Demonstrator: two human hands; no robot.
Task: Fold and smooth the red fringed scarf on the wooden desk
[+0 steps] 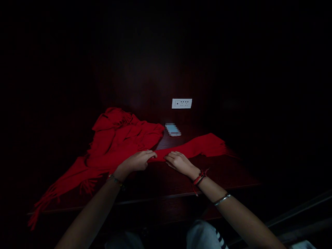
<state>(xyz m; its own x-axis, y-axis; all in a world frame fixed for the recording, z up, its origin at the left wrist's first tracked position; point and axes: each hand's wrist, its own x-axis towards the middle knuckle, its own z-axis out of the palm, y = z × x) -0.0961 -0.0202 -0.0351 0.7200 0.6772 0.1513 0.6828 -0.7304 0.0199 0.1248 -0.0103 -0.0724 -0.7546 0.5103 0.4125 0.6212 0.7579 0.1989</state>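
A red fringed scarf lies across the dark table, gathered into a narrow band between my hands. My left hand pinches the band's near edge, thumb and fingers together. A short way to the right, my right hand grips the same band with its fingers curled over the cloth. To the left the red cloth rises into a crumpled heap, and its tassels hang over the table's front edge. At the right the band widens into a flat end with fringe. Whether heap and band are one piece is hard to see.
Behind the cloth a phone with a blurred screen lies on the dark wooden table. A white socket plate is on the back wall. My knees are below the front edge. The surroundings are very dark.
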